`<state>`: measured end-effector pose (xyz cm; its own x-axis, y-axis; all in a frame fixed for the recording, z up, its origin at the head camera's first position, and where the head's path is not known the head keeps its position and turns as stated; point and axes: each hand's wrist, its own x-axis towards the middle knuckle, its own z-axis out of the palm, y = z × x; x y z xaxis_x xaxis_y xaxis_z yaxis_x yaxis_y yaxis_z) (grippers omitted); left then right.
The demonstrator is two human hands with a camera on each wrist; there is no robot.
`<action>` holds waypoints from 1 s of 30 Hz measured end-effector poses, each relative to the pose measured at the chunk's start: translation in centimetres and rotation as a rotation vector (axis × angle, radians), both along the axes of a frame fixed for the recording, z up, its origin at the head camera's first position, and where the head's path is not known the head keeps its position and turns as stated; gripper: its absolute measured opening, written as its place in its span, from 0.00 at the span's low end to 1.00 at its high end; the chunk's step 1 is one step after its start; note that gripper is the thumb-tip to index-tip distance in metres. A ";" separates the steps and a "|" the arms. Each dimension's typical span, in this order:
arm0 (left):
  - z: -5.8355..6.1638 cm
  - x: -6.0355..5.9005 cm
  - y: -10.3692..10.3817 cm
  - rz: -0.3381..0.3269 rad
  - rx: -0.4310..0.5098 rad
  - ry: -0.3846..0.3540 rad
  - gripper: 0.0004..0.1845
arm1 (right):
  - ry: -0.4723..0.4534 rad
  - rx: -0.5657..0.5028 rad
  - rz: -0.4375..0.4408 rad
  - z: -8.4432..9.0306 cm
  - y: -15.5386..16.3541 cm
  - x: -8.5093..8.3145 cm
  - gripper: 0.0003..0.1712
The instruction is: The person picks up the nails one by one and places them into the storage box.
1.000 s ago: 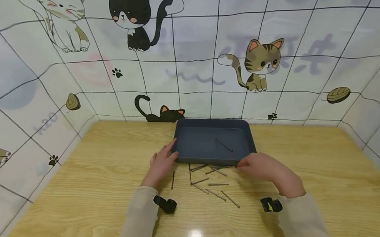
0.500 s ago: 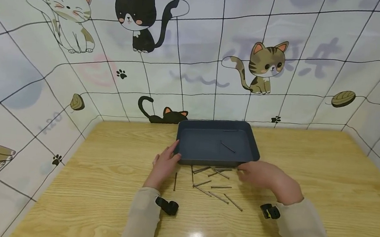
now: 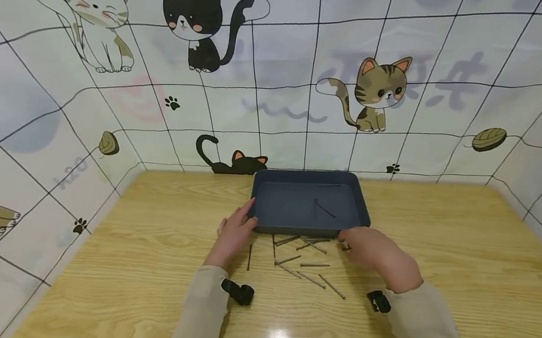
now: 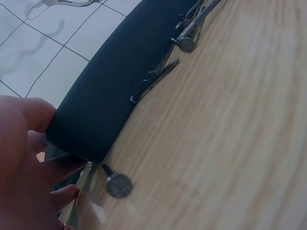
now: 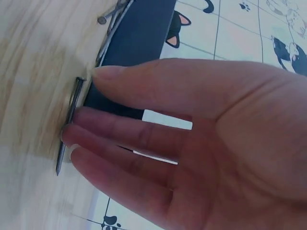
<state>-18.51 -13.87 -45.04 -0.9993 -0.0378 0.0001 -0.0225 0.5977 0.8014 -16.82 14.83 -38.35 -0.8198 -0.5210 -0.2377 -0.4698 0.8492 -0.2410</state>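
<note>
Right hand, fingers loosely parted, now uncovers a counter nail, touched, seemingly not yet gripped; left hand, fingers extended, touches tray's near-left corner.

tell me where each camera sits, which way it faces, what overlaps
Head: on the head, facing forward and down at the tray and nails; left hand, right hand and sleeves show.
Left wrist: on that wrist, facing the tray's side and table; left hand shows.
Right wrist: on that wrist, facing a nail near the tray; right hand shows.
Both wrist views share tray and nails.
</note>
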 end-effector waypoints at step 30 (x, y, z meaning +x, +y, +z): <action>-0.2 -0.2 -0.1 0.001 0.009 0.001 0.27 | 0.090 0.011 0.006 -1.4 -1.4 0.9 0.18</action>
<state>-18.75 -14.01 -45.21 -0.9992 -0.0392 0.0006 -0.0227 0.5905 0.8068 -15.89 13.43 -39.70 -0.8352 -0.5233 -0.1690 -0.4939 0.8490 -0.1877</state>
